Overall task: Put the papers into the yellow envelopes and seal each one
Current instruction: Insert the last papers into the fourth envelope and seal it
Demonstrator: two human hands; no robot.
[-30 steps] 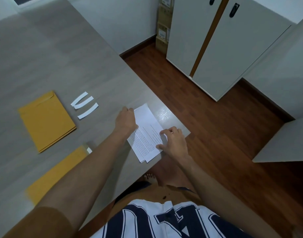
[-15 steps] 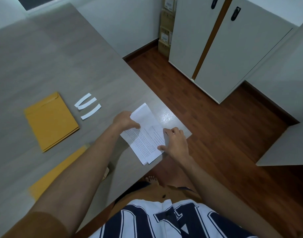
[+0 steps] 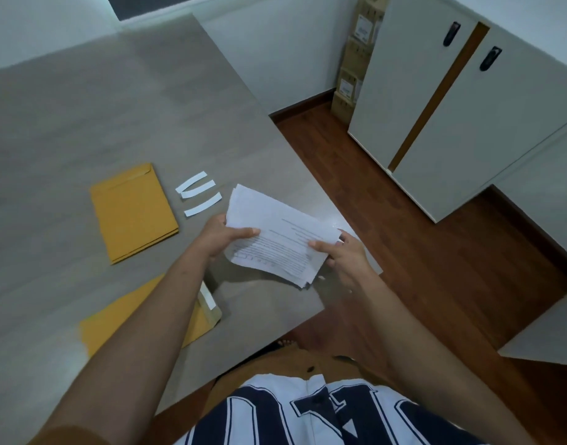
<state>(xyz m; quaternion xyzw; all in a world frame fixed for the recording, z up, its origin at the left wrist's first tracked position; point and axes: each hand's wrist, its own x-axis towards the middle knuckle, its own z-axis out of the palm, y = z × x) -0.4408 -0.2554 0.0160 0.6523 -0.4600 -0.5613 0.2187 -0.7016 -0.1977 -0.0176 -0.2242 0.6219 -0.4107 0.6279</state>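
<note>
A stack of printed white papers (image 3: 282, 236) is lifted off the grey table (image 3: 115, 107), held between both hands. My left hand (image 3: 223, 236) grips its left edge, thumb on top. My right hand (image 3: 343, 255) pinches the right edge. A pile of yellow envelopes (image 3: 133, 211) lies flat to the left. Another yellow envelope (image 3: 121, 319) lies nearer to me, partly under my left forearm, its flap with a white strip (image 3: 208, 298) open.
Three curled white peel-off strips (image 3: 198, 194) lie between the envelope pile and the papers. The table's right edge runs close to my right hand. Beyond it are a wooden floor, a white cabinet (image 3: 468, 123) and stacked cardboard boxes (image 3: 356, 59).
The papers lay on the table corner under both hands; now both hands have raised them off the surface and shifted them a little leftward.
</note>
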